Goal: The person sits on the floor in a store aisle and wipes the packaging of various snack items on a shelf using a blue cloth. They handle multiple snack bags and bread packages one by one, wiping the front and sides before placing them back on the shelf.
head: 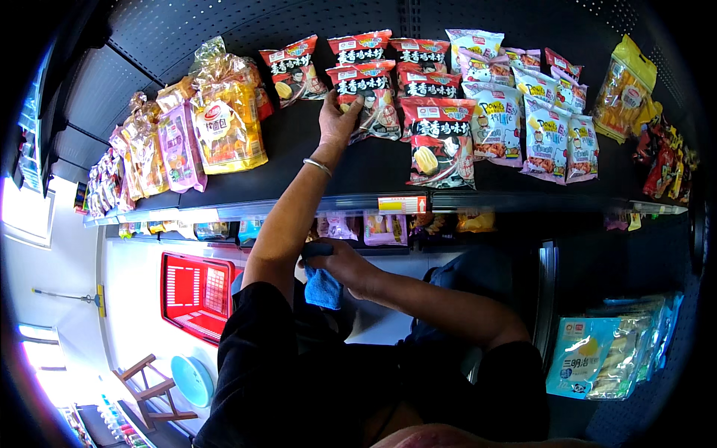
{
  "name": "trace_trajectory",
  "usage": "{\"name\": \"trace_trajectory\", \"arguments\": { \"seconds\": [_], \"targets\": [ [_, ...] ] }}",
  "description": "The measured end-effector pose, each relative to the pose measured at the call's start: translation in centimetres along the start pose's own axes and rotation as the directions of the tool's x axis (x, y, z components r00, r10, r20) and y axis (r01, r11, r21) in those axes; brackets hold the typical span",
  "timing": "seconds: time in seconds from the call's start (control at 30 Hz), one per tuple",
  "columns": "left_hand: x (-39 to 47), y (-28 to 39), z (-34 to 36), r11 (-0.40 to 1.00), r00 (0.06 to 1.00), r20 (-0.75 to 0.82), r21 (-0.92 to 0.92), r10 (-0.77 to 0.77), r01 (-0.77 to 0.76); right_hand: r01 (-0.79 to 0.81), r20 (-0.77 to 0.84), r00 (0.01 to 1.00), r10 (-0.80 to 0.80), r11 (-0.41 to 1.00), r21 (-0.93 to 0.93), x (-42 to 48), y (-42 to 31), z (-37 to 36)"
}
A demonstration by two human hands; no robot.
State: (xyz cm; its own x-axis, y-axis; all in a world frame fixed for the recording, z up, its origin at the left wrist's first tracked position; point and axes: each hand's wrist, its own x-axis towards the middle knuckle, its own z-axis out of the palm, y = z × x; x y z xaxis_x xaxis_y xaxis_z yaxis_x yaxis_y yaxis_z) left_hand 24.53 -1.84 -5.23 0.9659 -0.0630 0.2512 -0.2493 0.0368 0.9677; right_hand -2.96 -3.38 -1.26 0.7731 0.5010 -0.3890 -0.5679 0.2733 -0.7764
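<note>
My left hand [339, 119], with a bangle at the wrist, reaches up onto the dark shelf [313, 176]. Its fingers and thumb grip the left side of a red-and-black snack bag [375, 115], which stands upright. Matching bags are beside and behind it, including a red snack bag [440, 151] close to the shelf's front edge. Lower down, below the shelf front, my right hand [347, 266] holds a bunched blue cloth [323, 288]; part of the cloth is hidden by the fingers.
Bagged bread [227, 129] fills the shelf's left side; white-and-pink snack bags [496, 123] stand right of the red ones. A price-tag rail [400, 204] runs along the front. On the floor are a red shopping basket [196, 294], a blue basin [191, 381] and a wooden stool [154, 389].
</note>
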Motion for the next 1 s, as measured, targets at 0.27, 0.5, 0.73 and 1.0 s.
{"name": "trace_trajectory", "arguments": {
  "seconds": [0.27,0.5,0.73,1.0],
  "targets": [
    [0.3,0.6,-2.8,0.847,0.927,-0.301,0.531,0.224,-0.032,-0.1,0.033,0.994,0.101,0.995,-0.026,0.1,0.9,0.0],
    [4.0,1.9,-6.4,0.446,0.776,-0.305,0.894,0.552,0.035,-0.144,0.069,0.987,0.143,0.99,0.01,-0.1,1.8,-0.4],
    [8.0,2.2,-7.3,0.555,0.842,-0.403,0.817,0.357,0.156,-0.064,0.119,0.992,0.052,0.993,0.096,0.0,3.2,-1.0],
    [1.6,1.9,-3.3,0.701,0.848,-0.302,0.705,0.435,-0.108,-0.174,0.054,0.983,0.174,0.985,-0.009,0.4,2.5,-1.1]
  ]
}}
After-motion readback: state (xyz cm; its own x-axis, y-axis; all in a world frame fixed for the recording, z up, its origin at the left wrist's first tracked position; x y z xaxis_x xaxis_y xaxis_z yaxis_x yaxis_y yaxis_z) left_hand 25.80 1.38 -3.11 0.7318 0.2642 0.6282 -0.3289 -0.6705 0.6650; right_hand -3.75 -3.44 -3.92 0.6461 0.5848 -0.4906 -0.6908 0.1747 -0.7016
